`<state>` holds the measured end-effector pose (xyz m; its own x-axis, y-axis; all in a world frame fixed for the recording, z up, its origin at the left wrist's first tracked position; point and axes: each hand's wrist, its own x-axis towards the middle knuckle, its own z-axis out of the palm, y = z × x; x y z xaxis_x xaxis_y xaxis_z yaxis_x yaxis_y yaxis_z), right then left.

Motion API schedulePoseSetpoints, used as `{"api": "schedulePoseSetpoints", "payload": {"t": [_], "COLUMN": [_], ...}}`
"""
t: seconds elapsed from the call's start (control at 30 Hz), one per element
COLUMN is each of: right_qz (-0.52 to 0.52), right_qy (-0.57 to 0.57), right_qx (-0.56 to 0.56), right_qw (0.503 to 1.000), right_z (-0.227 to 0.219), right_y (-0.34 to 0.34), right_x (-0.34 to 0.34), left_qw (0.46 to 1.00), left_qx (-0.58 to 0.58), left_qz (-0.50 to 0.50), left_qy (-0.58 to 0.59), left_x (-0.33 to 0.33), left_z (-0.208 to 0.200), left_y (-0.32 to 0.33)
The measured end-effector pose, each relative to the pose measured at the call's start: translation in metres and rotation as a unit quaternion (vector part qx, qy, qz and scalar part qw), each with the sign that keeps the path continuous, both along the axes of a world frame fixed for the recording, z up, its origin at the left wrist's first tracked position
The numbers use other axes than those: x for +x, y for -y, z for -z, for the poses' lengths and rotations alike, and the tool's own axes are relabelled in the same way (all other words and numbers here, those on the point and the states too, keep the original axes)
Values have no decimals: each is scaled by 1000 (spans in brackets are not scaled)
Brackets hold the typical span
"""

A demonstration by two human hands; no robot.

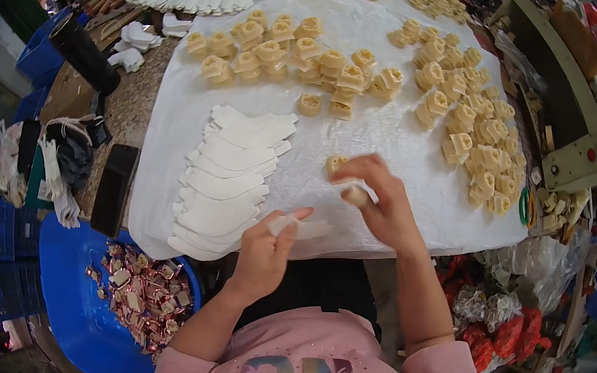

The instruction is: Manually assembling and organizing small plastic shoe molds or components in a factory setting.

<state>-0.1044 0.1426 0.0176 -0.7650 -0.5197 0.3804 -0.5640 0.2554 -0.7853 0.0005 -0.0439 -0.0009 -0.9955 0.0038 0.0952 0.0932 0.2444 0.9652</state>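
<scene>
My left hand (264,259) is closed, with a blurred white cut-out piece (314,229) pinched between thumb and fingers just above the table's front edge. Beside it lies an overlapping column of similar white cut-outs (227,185) with curved edges. My right hand (389,206) is smeared by motion, fingers bent over the white cloth. Its fingertips are close to a small cream moulded piece (335,163); whether they touch it, I cannot tell. A pale blurred shape shows at the thumb, too unclear to name. Another cream moulded piece (309,104) stands farther back.
Stacks of cream moulded pieces (271,51) fill the far side, and more (483,128) line the right. A dark phone (115,189) and a black cylinder (84,51) are at left. Below sits a blue tub (67,284) of wrapped pieces. A greenish machine (563,93) stands right.
</scene>
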Motion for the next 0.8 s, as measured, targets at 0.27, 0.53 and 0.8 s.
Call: {"api": "schedulePoseSetpoints", "payload": {"t": [0.27, 0.53, 0.8], "right_qz": [91, 194, 201], "right_qy": [-97, 21, -98], "right_qx": [118, -44, 185], "right_qw": [984, 980, 957], "right_z": [47, 51, 39], "right_y": [5, -9, -12], "right_x": [-33, -14, 16], "left_qw": [975, 916, 890], "left_qx": [191, 363, 442], "left_qz": [-23, -61, -56], "left_qy": [113, 161, 99], "left_x": [-5, -5, -7], "left_z": [9, 22, 9], "left_y": [-12, -8, -9]}}
